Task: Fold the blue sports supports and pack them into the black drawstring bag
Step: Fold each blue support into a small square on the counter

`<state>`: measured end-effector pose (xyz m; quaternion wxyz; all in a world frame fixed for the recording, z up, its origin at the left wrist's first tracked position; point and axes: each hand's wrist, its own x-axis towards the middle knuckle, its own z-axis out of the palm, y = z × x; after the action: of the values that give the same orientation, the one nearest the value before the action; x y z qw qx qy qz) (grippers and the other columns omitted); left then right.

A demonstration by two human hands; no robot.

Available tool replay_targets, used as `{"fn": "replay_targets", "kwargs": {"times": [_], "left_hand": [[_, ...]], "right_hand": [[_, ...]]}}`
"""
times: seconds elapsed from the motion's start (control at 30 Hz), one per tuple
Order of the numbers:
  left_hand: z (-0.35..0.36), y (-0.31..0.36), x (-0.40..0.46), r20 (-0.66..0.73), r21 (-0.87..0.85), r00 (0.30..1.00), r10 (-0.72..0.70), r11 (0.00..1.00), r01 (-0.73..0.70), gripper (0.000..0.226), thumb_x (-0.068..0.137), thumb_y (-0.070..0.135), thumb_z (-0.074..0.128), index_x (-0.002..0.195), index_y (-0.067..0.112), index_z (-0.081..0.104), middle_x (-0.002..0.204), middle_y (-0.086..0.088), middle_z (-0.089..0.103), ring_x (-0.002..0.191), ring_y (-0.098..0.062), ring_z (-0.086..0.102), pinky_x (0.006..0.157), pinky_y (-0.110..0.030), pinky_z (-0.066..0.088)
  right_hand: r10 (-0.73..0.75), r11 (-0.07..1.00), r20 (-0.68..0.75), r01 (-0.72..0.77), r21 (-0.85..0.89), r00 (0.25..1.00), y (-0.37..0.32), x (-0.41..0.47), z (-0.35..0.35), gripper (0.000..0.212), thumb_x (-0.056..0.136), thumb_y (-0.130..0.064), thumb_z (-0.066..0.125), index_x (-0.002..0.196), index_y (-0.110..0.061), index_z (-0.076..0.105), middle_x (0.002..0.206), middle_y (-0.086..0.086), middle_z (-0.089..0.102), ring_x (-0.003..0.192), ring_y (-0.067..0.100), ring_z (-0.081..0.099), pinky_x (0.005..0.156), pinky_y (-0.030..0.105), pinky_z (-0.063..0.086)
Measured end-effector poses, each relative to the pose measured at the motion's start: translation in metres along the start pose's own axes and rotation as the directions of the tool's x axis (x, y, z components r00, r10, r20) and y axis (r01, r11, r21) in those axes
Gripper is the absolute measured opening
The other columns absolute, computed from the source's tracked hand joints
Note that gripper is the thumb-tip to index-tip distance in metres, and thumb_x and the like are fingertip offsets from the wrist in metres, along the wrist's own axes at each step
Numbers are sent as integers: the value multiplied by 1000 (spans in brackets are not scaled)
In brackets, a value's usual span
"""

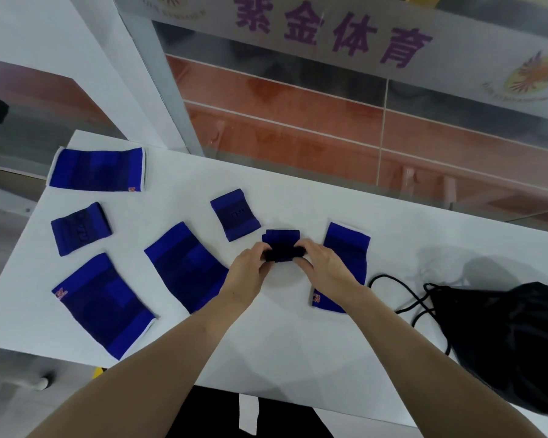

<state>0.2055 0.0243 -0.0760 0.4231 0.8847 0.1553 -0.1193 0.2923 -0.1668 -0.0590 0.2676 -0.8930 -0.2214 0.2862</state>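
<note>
From my head camera, my left hand (249,268) and my right hand (325,263) are both pinched on a small blue knitted wrist support (282,243), one at each end, its near edge rolled into a dark fold between my fingertips. It sits mid-way along the white bench (298,343), just off or on the surface; I cannot tell which.

Purple characters 紫金体育 (332,31) run across the frosted glass panel behind the bench, with a sunburst logo (533,74) at its right end whose small lettering is too blurred to read. Small orange marks sit on corners of several supports, unreadable.

Six more blue supports lie flat and apart: a large one at the far left corner (97,170), a small one below it (81,229), a large one reaching the near left edge (103,306), one under my left wrist (185,265), a small one beyond (234,214), and one under my right wrist (347,251).

The black fabric drawstring bag (513,339) slumps at the right edge, cords (402,294) trailing toward me. Bare bench lies between my forearms.
</note>
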Motion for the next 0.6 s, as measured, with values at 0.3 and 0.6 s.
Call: {"fn": "replay_targets", "kwargs": {"times": [0.3,0.6], "left_hand": [[-3,13,27,-50,-44,993,-105,994,103,26,100,17,57,125,22,50,102,3,68,88,-16,65,80,-39,57],[-2,10,19,-130,312,969,209,936,-160,39,90,6,68,123,19,53,115,-6,48,95,-21,53,81,-37,56]], "right_hand": [[34,973,-112,-58,-224,993,-5,37,-2,34,102,-36,60,131,-18,59,132,-1,62,122,21,51,103,40,45],[64,951,-115,-95,-293,991,-2,38,-3,32,101,-41,60,130,-27,56,129,-5,66,121,21,52,103,41,42]]}}
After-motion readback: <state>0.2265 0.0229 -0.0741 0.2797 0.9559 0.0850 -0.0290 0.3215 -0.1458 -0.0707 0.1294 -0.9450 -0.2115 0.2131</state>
